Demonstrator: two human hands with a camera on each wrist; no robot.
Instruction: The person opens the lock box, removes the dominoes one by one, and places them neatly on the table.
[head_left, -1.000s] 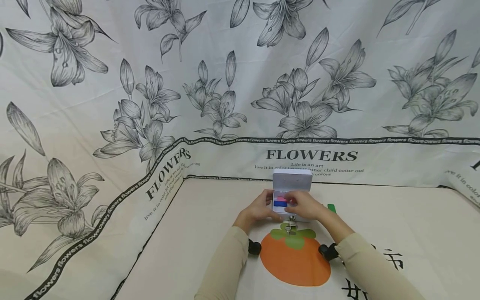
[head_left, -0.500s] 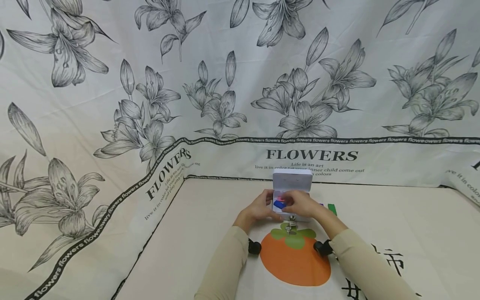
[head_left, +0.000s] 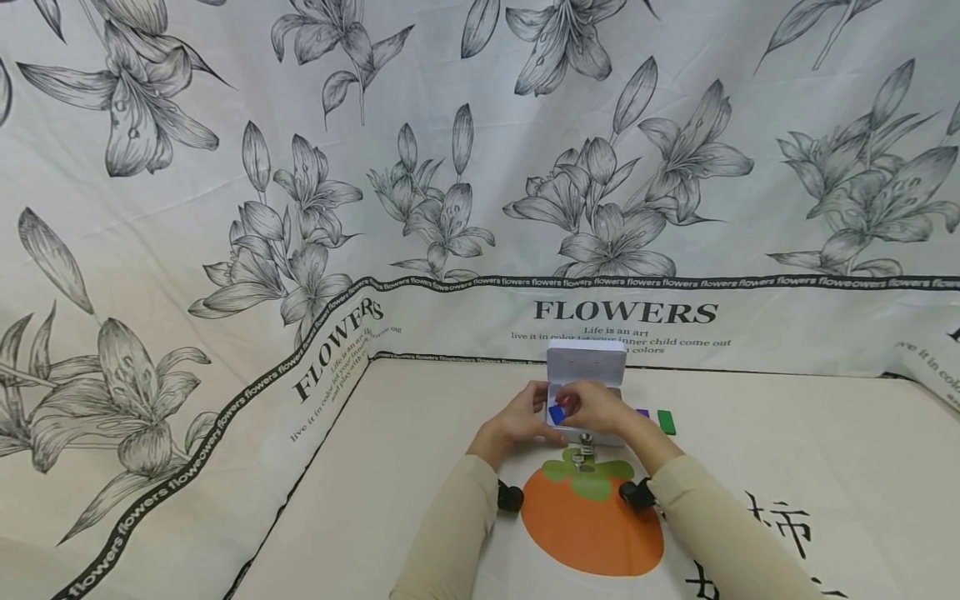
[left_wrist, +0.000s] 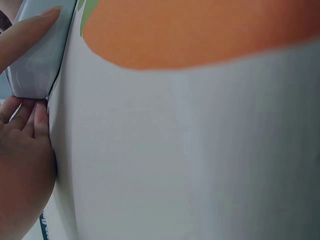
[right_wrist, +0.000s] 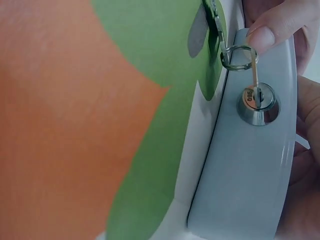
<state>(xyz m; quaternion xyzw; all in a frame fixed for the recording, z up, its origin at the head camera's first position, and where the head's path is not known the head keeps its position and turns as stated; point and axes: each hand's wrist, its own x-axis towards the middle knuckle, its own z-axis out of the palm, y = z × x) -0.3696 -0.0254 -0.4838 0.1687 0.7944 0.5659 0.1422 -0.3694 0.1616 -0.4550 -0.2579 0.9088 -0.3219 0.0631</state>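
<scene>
Blue block (head_left: 557,415), lying flat a second ago, now tilts in or just above open white lockbox (head_left: 586,365), pinched in fingers of right hand (head_left: 597,407) (left hand (head_left: 519,416) gripping the side), so hold seems secured.

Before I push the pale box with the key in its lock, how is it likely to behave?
The box will probably hold its shape, since it looks smooth and hard. Its raised lid may swing if pushed high up. The key sticking out of the lock could snag, and the ring on it may swing.
</scene>
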